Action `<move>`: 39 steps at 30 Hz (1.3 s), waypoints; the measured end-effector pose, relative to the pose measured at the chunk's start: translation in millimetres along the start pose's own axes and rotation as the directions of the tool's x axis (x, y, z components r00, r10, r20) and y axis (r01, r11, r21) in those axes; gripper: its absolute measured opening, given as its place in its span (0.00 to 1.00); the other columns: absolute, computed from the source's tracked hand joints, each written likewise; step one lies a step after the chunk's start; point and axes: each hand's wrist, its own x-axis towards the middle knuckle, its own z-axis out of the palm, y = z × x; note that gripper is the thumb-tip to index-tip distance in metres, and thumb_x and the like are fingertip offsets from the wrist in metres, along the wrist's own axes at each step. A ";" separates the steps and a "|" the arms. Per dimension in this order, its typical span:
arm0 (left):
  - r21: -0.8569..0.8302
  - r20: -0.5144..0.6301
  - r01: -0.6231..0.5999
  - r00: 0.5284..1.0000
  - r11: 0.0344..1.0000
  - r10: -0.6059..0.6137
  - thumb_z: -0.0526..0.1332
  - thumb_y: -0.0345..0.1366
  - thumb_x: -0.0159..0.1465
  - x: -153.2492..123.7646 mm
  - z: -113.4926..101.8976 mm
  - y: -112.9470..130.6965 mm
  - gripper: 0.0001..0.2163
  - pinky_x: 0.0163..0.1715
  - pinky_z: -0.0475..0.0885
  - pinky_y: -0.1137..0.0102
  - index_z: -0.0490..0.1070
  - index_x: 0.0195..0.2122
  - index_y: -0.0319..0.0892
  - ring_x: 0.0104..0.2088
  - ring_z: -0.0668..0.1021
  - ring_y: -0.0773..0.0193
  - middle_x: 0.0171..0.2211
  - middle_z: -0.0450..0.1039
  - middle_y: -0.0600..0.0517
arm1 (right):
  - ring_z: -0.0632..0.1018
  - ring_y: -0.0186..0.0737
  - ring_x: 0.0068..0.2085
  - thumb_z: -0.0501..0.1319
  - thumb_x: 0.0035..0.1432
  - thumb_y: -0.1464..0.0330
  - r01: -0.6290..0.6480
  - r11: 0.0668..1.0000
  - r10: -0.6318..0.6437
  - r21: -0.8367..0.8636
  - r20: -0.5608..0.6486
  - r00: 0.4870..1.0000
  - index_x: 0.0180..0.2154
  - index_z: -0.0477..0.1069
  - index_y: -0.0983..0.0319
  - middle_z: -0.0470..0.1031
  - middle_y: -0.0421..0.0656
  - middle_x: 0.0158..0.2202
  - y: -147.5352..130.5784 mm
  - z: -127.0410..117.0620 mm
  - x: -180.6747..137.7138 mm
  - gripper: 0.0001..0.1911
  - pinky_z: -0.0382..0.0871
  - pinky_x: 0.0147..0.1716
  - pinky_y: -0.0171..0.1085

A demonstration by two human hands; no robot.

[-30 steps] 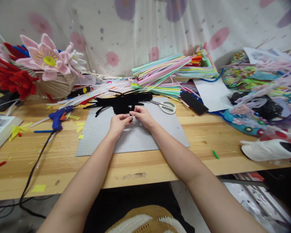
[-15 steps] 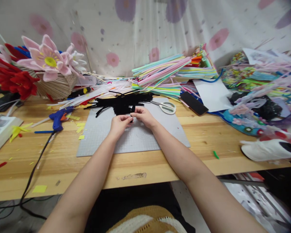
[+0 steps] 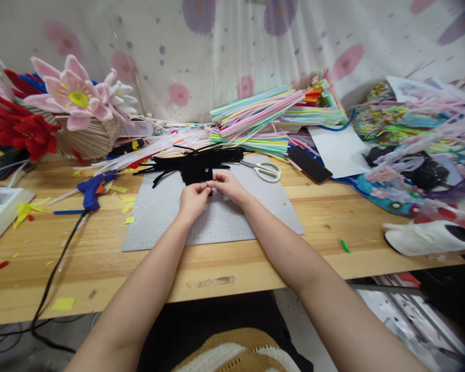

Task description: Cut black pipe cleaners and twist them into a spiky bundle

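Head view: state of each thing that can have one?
Left hand, pinching small black fuzzy piece
Right hand, also pinching it
Black fuzzy stems, heaped
Grey rectangular mat, flat
White-handled metal scissors, lying flat
Black rectangular phone, upper face dark
Blue plastic glue gun, lying

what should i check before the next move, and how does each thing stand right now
1. Left hand and right hand at the black piece: ok, fingertips close together on it.
2. Firm grip: cannot tell, the piece is mostly hidden by fingers.
3. Mat under the hands: ok.
4. Scissors clear of the black stems: cannot tell, the blade tips end at the pile.
5. Glue gun off the mat: ok, lying to its left.
6. Mat's left edge free of scraps: not ok, yellow scraps there.
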 end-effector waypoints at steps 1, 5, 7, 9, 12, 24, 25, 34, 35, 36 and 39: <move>-0.029 -0.003 0.022 1.000 0.999 -0.022 0.62 0.39 0.52 -0.6 0.0 1.6 0.08 0.27 0.71 0.69 0.74 0.24 0.39 0.24 0.75 0.64 0.23 0.75 0.49 | 0.60 0.27 0.21 0.65 0.41 0.60 -0.003 1.000 0.003 0.005 -0.009 1.000 0.21 0.58 0.62 0.61 0.34 0.18 0.5 0.9 0.2 0.17 0.50 0.21 0.31; -0.057 0.117 0.109 0.988 0.992 -0.102 0.65 0.43 0.49 -1.3 -11.8 14.2 0.12 0.26 0.71 0.70 0.74 0.25 0.37 0.27 0.77 0.63 0.24 0.75 0.47 | 0.62 0.27 0.21 0.63 0.44 0.60 -0.034 0.999 0.034 0.027 -0.020 0.999 0.23 0.59 0.62 0.62 0.34 0.19 2.5 1.7 1.0 0.15 0.54 0.22 0.31; 0.006 0.260 0.143 0.955 0.990 -0.140 0.67 0.44 0.46 0.1 -23.5 21.9 0.15 0.25 0.71 0.71 0.74 0.29 0.37 0.30 0.78 0.61 0.28 0.76 0.45 | 0.63 0.27 0.21 0.61 0.45 0.60 -0.034 0.999 0.034 0.007 0.018 0.999 0.24 0.60 0.62 0.62 0.34 0.19 2.7 0.1 0.8 0.14 0.55 0.22 0.31; 0.024 0.194 0.104 0.975 0.994 -0.106 0.68 0.45 0.45 2.3 -33.4 26.8 0.20 0.23 0.70 0.73 0.73 0.35 0.37 0.31 0.77 0.62 0.33 0.76 0.45 | 0.63 0.27 0.22 0.61 0.47 0.62 -0.019 0.999 0.022 -0.031 0.075 0.997 0.25 0.61 0.63 0.64 0.34 0.20 2.4 -1.0 0.3 0.12 0.56 0.23 0.31; -0.041 0.078 0.028 0.997 0.999 -0.024 0.67 0.46 0.46 6.4 -37.1 25.2 0.22 0.22 0.71 0.73 0.72 0.40 0.39 0.29 0.76 0.65 0.35 0.74 0.47 | 0.65 0.28 0.23 0.59 0.49 0.64 0.008 0.997 0.005 -0.083 0.153 0.988 0.26 0.63 0.63 0.68 0.36 0.23 2.2 0.7 -0.2 0.09 0.57 0.24 0.31; -0.309 -0.020 0.041 0.999 0.950 -0.050 0.70 0.44 0.40 5.7 -28.8 24.9 0.17 0.22 0.70 0.73 0.68 0.22 0.37 0.24 0.73 0.68 0.20 0.67 0.55 | 0.66 0.28 0.23 0.62 0.46 0.62 -0.044 0.988 0.072 -0.146 0.193 0.979 0.24 0.68 0.65 0.69 0.37 0.21 -1.0 -2.8 -3.0 0.12 0.58 0.26 0.32; -0.299 -0.001 0.053 0.998 0.953 -0.056 0.70 0.43 0.39 5.2 -28.6 25.3 0.17 0.21 0.70 0.74 0.69 0.23 0.37 0.23 0.73 0.68 0.20 0.68 0.54 | 0.66 0.28 0.23 0.63 0.44 0.63 -0.049 0.991 0.071 -0.125 0.178 0.982 0.24 0.68 0.65 0.69 0.37 0.20 0.4 -2.8 -2.8 0.11 0.58 0.26 0.32; -0.364 0.012 0.101 0.995 0.926 -0.104 0.71 0.41 0.39 4.2 -22.5 24.7 0.16 0.18 0.70 0.74 0.71 0.25 0.37 0.19 0.68 0.73 0.19 0.65 0.56 | 0.65 0.27 0.22 0.67 0.40 0.64 -0.080 0.997 0.080 -0.002 0.080 0.994 0.23 0.66 0.65 0.69 0.35 0.19 3.0 2.1 -2.9 0.13 0.55 0.25 0.31; -0.377 0.005 0.105 0.994 0.920 -0.112 0.71 0.41 0.38 4.0 -22.1 24.7 0.16 0.18 0.69 0.75 0.71 0.25 0.37 0.19 0.67 0.73 0.19 0.65 0.56 | 0.65 0.27 0.23 0.67 0.40 0.64 -0.076 0.997 0.076 0.001 0.092 0.993 0.23 0.66 0.65 0.69 0.36 0.20 1.9 2.5 -2.9 0.13 0.55 0.26 0.31; -0.389 -0.001 0.107 0.993 0.915 -0.117 0.71 0.40 0.38 4.0 -21.8 24.5 0.16 0.18 0.69 0.75 0.70 0.25 0.37 0.19 0.67 0.73 0.19 0.65 0.56 | 0.66 0.28 0.23 0.67 0.40 0.64 -0.076 0.997 0.075 0.004 0.104 0.992 0.23 0.66 0.65 0.69 0.36 0.20 0.5 2.6 -3.0 0.13 0.56 0.26 0.32; -0.413 -0.028 0.072 0.995 0.908 -0.092 0.70 0.40 0.39 4.8 -22.9 23.2 0.16 0.19 0.69 0.75 0.69 0.25 0.38 0.19 0.68 0.72 0.18 0.65 0.57 | 0.67 0.28 0.25 0.66 0.41 0.63 -0.083 0.997 0.081 0.002 0.168 0.982 0.26 0.69 0.65 0.71 0.37 0.23 -5.3 0.5 -4.2 0.13 0.57 0.28 0.32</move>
